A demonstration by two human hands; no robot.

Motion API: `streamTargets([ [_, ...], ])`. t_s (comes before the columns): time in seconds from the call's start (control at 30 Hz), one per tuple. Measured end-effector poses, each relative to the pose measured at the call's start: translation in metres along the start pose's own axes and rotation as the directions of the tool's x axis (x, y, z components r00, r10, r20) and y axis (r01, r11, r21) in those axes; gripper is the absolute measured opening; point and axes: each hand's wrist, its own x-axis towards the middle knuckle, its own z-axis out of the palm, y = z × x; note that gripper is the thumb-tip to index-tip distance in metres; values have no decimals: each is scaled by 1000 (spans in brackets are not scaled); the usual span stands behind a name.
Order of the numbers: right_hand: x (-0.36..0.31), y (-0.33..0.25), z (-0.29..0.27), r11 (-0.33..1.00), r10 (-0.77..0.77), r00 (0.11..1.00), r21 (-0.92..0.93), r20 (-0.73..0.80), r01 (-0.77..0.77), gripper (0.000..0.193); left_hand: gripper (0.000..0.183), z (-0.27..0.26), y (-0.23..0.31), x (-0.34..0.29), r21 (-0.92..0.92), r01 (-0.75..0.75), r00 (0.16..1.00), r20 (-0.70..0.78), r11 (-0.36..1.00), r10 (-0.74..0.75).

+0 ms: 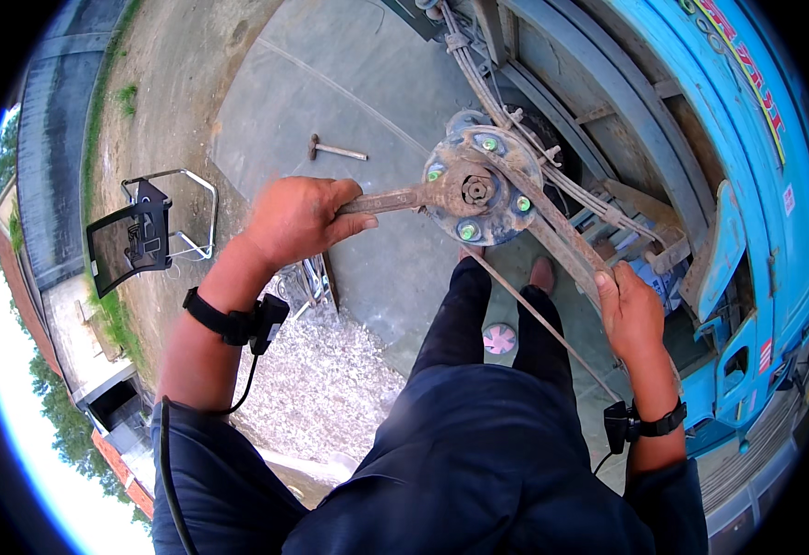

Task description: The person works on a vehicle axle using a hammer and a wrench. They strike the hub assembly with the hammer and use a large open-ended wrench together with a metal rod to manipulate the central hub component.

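My left hand is closed round the handle of a big rusty wrench. The wrench's head sits round the central nut of a round, dirty metal flange. Several bolts with greenish ends stand around the flange's face. On the other side, my right hand grips the lower end of a long, flat rusty metal bar. That bar's upper end lies against the flange between the bolts; its exact contact is hard to make out.
A hammer lies on the grey floor beyond my left hand. The blue truck body borders the right, with cables near the flange. A thin rod slants below it. A chair stands left, loose tools nearer.
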Motion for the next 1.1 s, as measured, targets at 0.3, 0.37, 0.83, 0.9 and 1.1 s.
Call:
streamTargets([
  [0.3,-9,4,14,998,1,1000,65,-1,-1,36,36,103,127,-46,-871,492,848,484,-20,-215],
  [0.37,-10,2,14,999,-7,1000,52,0,7,36,32,113,185,-34,-731,363,875,481,-578,-60],
  [0.83,-2,13,11,997,-41,999,58,-24,42,39,30,128,218,-43,-642,210,957,291,-737,20],
  [0.9,-2,11,11,997,-36,999,61,-29,38,41,29,134,212,-63,-661,170,940,332,-731,-82],
  [1.1,4,8,5,975,-137,968,142,-208,169,40,25,172,176,-130,-689,66,879,382,-722,-285],
])
